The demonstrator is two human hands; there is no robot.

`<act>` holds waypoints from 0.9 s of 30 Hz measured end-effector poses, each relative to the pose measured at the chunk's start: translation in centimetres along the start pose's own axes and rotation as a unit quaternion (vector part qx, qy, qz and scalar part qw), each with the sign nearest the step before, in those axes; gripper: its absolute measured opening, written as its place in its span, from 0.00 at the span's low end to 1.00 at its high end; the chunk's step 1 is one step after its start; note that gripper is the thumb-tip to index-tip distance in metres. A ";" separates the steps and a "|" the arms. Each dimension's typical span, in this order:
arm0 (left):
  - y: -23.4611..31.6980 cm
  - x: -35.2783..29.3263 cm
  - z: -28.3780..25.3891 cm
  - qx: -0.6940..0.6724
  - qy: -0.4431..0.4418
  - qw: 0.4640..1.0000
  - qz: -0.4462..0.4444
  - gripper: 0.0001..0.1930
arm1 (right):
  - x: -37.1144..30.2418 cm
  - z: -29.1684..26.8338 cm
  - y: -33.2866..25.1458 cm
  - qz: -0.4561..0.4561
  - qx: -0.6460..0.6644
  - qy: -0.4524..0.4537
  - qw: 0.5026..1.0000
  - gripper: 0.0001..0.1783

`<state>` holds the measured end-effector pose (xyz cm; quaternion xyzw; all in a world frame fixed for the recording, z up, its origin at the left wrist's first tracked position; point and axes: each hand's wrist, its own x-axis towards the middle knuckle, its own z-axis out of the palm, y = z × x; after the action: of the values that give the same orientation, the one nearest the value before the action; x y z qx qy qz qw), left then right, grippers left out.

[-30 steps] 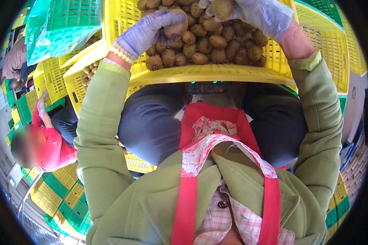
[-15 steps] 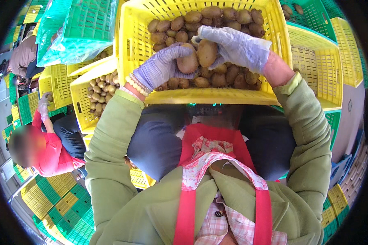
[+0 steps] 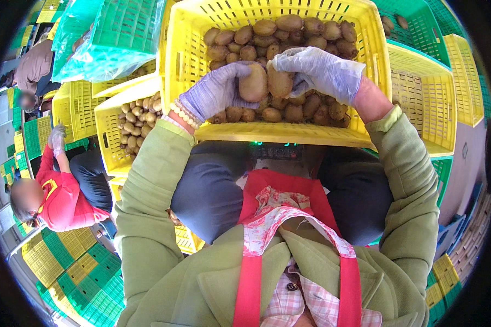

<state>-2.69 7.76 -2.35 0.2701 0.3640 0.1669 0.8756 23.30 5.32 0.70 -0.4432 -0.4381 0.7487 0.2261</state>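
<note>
A yellow plastic crate [image 3: 289, 134] stands in front of me with many brown kiwifruit [image 3: 264, 27] piled on its floor. Above the pile, my left hand [image 3: 216, 90], in a thin whitish-purple glove, is closed round a kiwifruit [image 3: 253, 83]. My right hand [image 3: 324, 71], gloved the same way, grips a second kiwifruit [image 3: 280, 82] by its upper and right side. The two fruits are side by side, almost touching. Some of the right fingers are hidden behind the fruit. A beaded bracelet circles my left wrist.
Left of the crate is a smaller yellow crate [image 3: 113, 154] of kiwifruit, below a plastic-wrapped green crate [image 3: 120, 32]. A yellow crate [image 3: 420, 87] stands at the right. Under the front rim glows a digital display [image 3: 275, 150]. A person in red [image 3: 65, 199] sits at the left.
My right hand has turned its kiwifruit more upright and lowered it slightly beside the left one. The view has shifted a little. The person at the left has moved their head and hand.
</note>
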 end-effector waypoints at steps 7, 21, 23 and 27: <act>0.6 0.0 0.3 0.036 0.101 0.994 0.015 0.24 | 1.3 -1.2 1.2 0.057 -0.106 0.081 0.989 0.21; 0.3 0.1 -0.8 0.119 0.089 0.987 0.059 0.25 | 4.5 -3.7 5.4 0.039 -0.356 0.145 0.922 0.25; 0.3 -0.3 0.3 0.158 0.101 0.980 0.071 0.25 | 4.6 -4.2 5.0 -0.009 -0.318 0.143 0.937 0.24; 0.6 -0.2 1.0 0.246 0.090 0.961 0.093 0.25 | 3.3 -3.2 1.6 0.037 -0.223 0.125 0.966 0.22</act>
<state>-2.20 7.76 -1.30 0.4936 0.4446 0.1770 0.7262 24.53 8.33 -2.94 -0.5880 -0.5458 0.5787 0.1466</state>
